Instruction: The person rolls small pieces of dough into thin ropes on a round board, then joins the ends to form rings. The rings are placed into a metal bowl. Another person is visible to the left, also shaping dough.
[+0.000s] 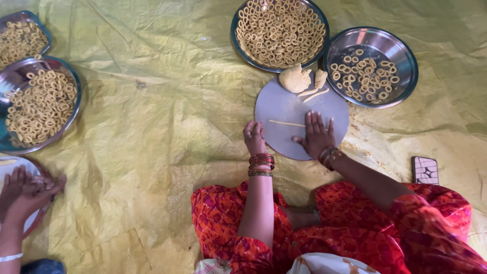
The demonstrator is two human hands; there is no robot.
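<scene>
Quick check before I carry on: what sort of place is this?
Probably a home or small workshop floor set up for hand-making snacks: a yellow sheet covers the ground, steel plates hold dough rings, and the right hand rolls a dough strand on a round board.

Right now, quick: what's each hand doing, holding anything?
Left hand: loosely curled at the board edge, nothing visibly held.
Right hand: open, flat on the board, by the dough strip; holding nothing.

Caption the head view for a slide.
Right hand rolls a thin dough rope on a round grey board; left hand rests at its edge.
</scene>
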